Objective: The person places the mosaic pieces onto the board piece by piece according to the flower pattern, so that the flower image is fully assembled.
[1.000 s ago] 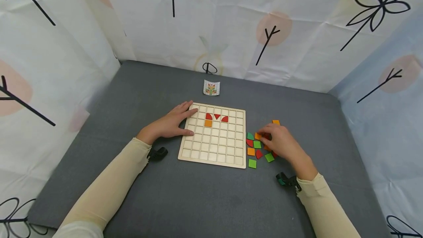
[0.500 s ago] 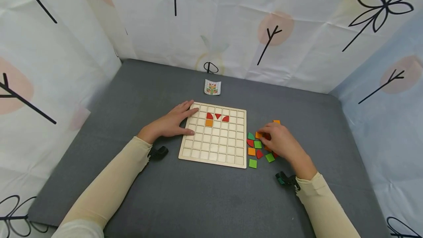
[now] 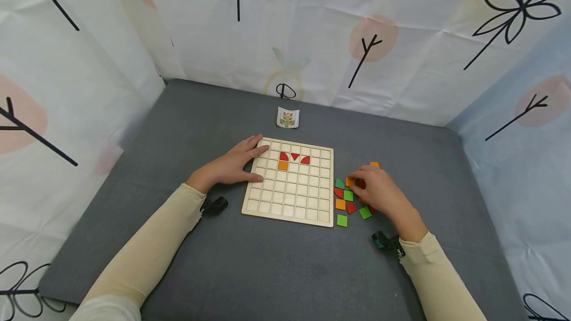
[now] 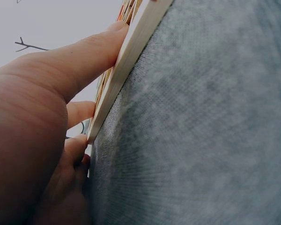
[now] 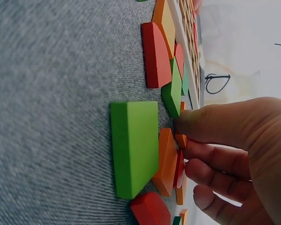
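Observation:
A light wooden grid board [image 3: 294,199] lies on the grey table. My left hand [image 3: 232,165] rests at its left edge, thumb and fingers spread over the rim; the left wrist view shows the thumb [image 4: 91,58] touching the board's side. Red pieces sit in one row of the grid, with an orange square [image 3: 283,165] under the leftmost. Right of the board, my right hand [image 3: 376,187] is among loose tiles, its thumb and index finger pinching an orange square tile [image 3: 350,182]. In the right wrist view the fingers partly hide that tile.
Several loose green, red and orange tiles lie around my right hand, including a green square [image 3: 341,221] and a red rounded piece [image 3: 351,207]. Behind the board lies a small pattern card [image 3: 288,118]. Printed cloth [image 3: 312,53] stands along the table's back and sides.
Both hands keep practically the same place. The whole head view has shifted slightly; the tiles and board look unmoved.

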Demonstrator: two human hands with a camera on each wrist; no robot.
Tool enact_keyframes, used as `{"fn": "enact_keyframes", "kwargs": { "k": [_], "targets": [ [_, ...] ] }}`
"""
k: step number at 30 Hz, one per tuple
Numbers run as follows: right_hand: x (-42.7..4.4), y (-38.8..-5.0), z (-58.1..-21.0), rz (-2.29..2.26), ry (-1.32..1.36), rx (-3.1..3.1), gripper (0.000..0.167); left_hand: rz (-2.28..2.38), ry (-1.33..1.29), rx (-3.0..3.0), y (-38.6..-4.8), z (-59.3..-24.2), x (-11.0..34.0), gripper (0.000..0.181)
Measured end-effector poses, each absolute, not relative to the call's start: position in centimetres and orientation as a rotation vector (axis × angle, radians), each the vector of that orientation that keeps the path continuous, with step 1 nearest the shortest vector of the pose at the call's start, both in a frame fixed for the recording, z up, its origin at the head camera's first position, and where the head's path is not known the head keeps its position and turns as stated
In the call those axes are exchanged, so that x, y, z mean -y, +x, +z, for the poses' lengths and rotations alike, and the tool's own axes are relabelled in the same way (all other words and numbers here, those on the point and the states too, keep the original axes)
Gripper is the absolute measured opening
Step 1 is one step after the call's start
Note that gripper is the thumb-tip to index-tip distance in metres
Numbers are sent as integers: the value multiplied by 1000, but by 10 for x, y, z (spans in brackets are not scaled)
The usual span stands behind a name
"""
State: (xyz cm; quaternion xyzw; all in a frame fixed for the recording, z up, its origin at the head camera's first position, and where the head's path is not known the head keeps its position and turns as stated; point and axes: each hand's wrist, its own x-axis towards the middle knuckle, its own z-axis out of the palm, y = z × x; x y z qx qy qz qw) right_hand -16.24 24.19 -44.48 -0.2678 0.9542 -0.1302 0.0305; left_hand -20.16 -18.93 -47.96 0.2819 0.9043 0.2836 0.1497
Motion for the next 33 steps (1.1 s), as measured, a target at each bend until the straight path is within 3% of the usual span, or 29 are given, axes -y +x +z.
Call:
{"fn": "enact_keyframes", "kwargs": {
  "k": [13, 33],
  "targets": [
    [-243, -166, -436, -485, -689, -2958, 24, 818, 816, -2603, -206, -483, 189, 99],
    [-228, -169, -429, -602, -784, -3023, 23, 831, 829, -2592, -204, -485, 191, 99]
  ]
}}
